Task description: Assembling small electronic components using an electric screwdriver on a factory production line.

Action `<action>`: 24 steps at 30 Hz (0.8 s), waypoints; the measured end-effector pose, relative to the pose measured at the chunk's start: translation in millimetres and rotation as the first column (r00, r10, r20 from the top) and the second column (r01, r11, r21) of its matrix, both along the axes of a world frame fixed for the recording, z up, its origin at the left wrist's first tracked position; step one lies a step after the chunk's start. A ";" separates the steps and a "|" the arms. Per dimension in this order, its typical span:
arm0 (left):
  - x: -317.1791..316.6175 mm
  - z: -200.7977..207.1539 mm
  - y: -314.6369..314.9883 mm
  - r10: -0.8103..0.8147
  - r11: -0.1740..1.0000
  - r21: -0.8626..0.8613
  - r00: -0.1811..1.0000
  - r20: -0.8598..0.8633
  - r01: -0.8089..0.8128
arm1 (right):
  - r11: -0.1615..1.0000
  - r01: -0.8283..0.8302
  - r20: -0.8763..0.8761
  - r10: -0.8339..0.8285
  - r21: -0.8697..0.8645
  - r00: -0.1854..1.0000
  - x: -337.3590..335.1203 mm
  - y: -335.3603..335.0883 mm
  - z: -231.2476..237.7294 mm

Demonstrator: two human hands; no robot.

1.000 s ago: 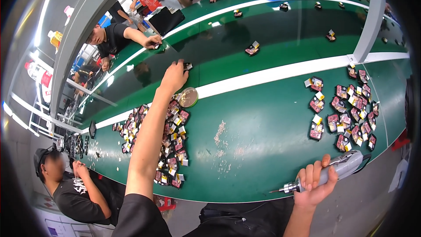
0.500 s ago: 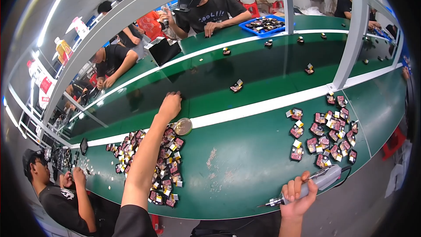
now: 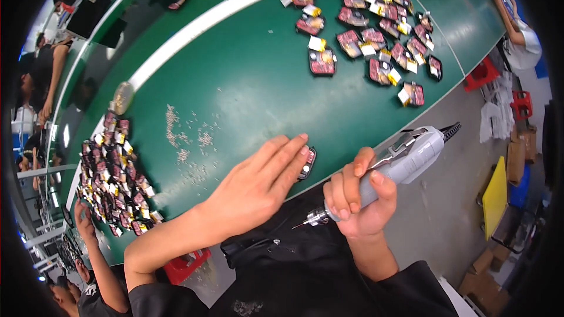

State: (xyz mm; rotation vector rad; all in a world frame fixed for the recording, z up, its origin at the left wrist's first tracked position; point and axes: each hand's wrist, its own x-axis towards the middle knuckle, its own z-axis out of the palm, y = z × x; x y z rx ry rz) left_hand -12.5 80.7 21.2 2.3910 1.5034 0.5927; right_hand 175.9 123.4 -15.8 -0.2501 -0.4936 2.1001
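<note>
A small dark part (image 3: 307, 163) is pinned flat at the green table's (image 3: 252, 76) near edge under the fingertips of the left hand (image 3: 258, 191), fingers extended, not clenched. A grey electric screwdriver (image 3: 390, 167) is clenched in the right hand (image 3: 352, 199), tip at 8 o'clock. So near the edge, the part could be nudged off. Red-and-yellow packs are heaped at 9 o'clock (image 3: 114, 176) and spread at 1 o'clock (image 3: 376, 29).

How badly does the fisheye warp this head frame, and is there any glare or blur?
Head view: the green table and its white stripe bow strongly; corners are black; glare streaks the far table edge; left hand, right hand and electric screwdriver stay sharp.
</note>
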 end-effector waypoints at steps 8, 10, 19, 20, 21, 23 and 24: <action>13.3 -4.9 0.8 0.005 0.991 0.131 0.999 -0.042 0.001 | 0.992 -0.042 0.014 0.044 -0.118 0.999 -9.1 -33.2 -7.9; 14.5 -14.0 0.6 0.004 0.971 0.238 0.995 -0.098 0.020 | 0.986 0.004 0.058 0.006 -0.166 0.998 -14.6 -35.2 -6.8; 15.9 -20.1 -3.6 0.012 0.908 0.411 0.976 -0.218 0.080 | 0.986 0.003 0.097 0.013 -0.166 0.995 -10.6 -25.7 -8.9; 15.5 -21.3 -4.5 0.018 0.909 0.410 0.973 -0.230 0.080 | 0.987 -0.037 0.077 0.049 -0.156 0.996 -7.5 -21.4 -8.6; 15.5 -23.4 -4.2 0.020 0.910 0.408 0.976 -0.219 0.073 | 0.987 -0.037 0.088 0.052 -0.159 0.995 -2.3 -12.0 -6.2; 15.4 -20.8 -9.8 0.011 0.943 0.330 0.986 -0.167 0.045 | 0.986 -0.099 0.084 0.089 0.132 0.993 10.1 9.0 10.8; 15.0 -19.5 -10.0 0.013 0.944 0.327 0.987 -0.161 0.041 | 0.979 -0.083 0.107 0.064 0.188 0.992 15.1 19.8 23.4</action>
